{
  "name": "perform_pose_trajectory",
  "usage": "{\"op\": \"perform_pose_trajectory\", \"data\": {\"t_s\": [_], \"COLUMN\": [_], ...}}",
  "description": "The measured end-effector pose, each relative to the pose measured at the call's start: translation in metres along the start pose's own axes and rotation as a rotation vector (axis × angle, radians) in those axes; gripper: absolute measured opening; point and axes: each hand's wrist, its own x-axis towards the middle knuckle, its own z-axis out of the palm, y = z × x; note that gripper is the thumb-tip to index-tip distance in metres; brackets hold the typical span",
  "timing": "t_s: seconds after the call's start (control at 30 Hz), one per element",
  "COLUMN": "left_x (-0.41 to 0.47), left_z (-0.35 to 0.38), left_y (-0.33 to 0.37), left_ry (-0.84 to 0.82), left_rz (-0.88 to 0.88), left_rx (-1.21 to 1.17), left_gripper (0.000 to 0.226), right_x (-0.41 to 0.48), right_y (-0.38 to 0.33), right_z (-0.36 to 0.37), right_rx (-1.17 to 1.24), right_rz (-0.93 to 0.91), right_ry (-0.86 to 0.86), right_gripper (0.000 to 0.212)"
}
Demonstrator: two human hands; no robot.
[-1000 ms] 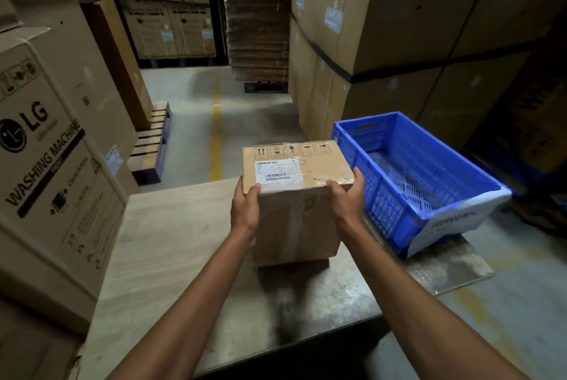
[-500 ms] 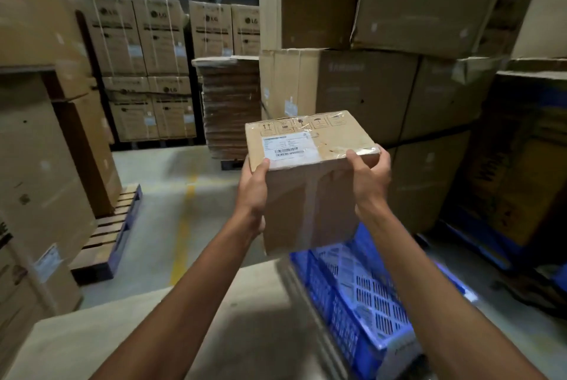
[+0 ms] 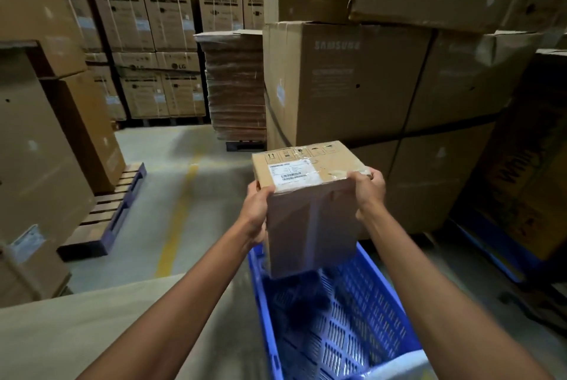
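You have the cardboard box [image 3: 310, 211] gripped from both sides near its top: your left hand [image 3: 256, 211] wraps the upper left edge and your right hand [image 3: 368, 189] curls its fingers over the upper right corner, so both hands are closed on it and neither is free. The box hangs clear of the desk [image 3: 92, 333], out in front of you and a little to the right, with its long axis running top to bottom and its labelled top face tipped slightly toward you. What the coming move turns on lies straight below: the lower end of the box is over the far end of the blue crate [image 3: 368, 336], and a dark shadow falls on the crate floor just beneath it, so I judge it is not yet resting there, though I cannot tell whether its bottom has passed the rim. The crate's long axis runs outward from your body, and its near half lies bare between your forearms. Your hands sit at much the same height, so the way is down, both together; watch the crate's left wall, just beside your left wrist, and the stacked cartons [image 3: 352, 82] close behind
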Motion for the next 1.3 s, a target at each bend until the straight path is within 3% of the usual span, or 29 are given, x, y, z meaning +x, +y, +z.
{"op": "perform_pose_trajectory", "data": {"t_s": [0.2, 0.43, 0.53, 0.6, 0.7, 0.8, 1.07, 1.3], "left_x": [0.023, 0.028, 0.032, 0.035, 0.036, 0.035, 0.018, -0.035], "left_z": [-0.016, -0.033, -0.04, -0.046, -0.057, -0.066, -0.119, -0.17], "left_y": [-0.059, -0.104, -0.108, -0.109, -0.115, -0.118, -0.069, -0.036], "left_ry": [0.066, 0.084, 0.069, 0.081, 0.024, -0.06, -0.171, -0.245], "left_rz": [-0.051, -0.112, -0.085, -0.036, 0.178, 0.289, 0.585, 0.742], "left_rx": [0.034, 0.015, 0.086, 0.315, 0.824, 0.978, 1.242, 1.235], "left_gripper": [0.047, 0.04, 0.042, 0.049, 0.061, 0.059, 0.067, 0.061], "right_x": [0.029, 0.03, 0.031, 0.028, 0.012, -0.016, -0.091, -0.191], "right_y": [0.076, 0.135, 0.143, 0.143, 0.144, 0.146, 0.137, 0.119], "right_z": [-0.01, -0.009, -0.003, 0.0, 0.004, 0.013, 0.022, 0.04], "right_rx": [-0.114, -0.12, -0.18, -0.335, -0.739, -0.916, -0.959, -0.949], "right_rz": [0.14, 0.241, 0.178, 0.106, -0.302, -0.657, -0.649, -0.653], "right_ry": [-0.089, -0.131, -0.155, -0.133, -0.031, -0.155, -0.266, -0.136], "right_gripper": [0.042, 0.044, 0.047, 0.051, 0.065, 0.066, 0.073, 0.075]}}
